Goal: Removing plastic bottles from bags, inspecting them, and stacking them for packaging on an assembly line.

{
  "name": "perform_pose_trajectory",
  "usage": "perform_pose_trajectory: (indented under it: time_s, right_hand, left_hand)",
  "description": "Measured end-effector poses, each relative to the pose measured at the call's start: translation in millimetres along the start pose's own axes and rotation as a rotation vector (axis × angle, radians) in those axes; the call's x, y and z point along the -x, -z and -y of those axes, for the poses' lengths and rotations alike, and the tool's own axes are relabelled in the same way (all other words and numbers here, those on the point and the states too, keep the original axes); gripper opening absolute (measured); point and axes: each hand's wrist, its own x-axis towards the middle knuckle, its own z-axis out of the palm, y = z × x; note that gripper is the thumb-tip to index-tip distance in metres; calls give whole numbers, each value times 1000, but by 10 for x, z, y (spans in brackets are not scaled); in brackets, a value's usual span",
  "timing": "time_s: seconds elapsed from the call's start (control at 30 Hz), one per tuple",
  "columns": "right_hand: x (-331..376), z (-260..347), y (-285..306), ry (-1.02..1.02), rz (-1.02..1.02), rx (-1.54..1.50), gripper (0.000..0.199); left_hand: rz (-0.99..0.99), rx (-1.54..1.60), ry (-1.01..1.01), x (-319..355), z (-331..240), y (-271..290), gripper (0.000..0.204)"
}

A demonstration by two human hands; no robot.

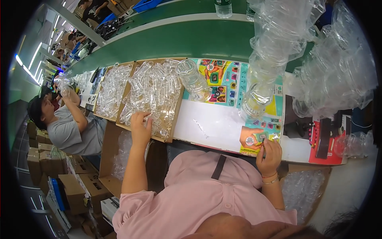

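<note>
My left hand (141,126) reaches over the near edge of a cardboard tray (178,115) heaped with small clear plastic tube-like pieces (153,85). Its fingers are bent together at the pile; what they grip, if anything, is hidden. At the table's front edge, my right hand (269,154) has its thumb and fingers drawn together beside a colourful printed sheet (248,146). I cannot make out anything between them. A clear, bent plastic strip or piece (200,126) lies on the white surface between my hands. Clear jars (193,79) stand beyond it.
A second tray of clear pieces (113,89) adjoins on the left. Tall stacks of clear jars (268,51) in plastic wrap and bagged jars (338,75) crowd the right. Open cartons (306,191) sit below the table. A co-worker (73,127) sits at the left.
</note>
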Motion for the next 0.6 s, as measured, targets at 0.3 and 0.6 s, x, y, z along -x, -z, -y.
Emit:
perform_pose_trajectory:
  time_s: [0.3, 0.6]
  right_hand:
    - [-26, 12, 6, -23, 23, 25, 24]
    - [-35, -14, -11, -23, -13, 38, 24]
  left_hand:
    - [119, -115, -72, -88, 0, -18, 24]
    - [163, -79, 97, -63, 67, -63, 28]
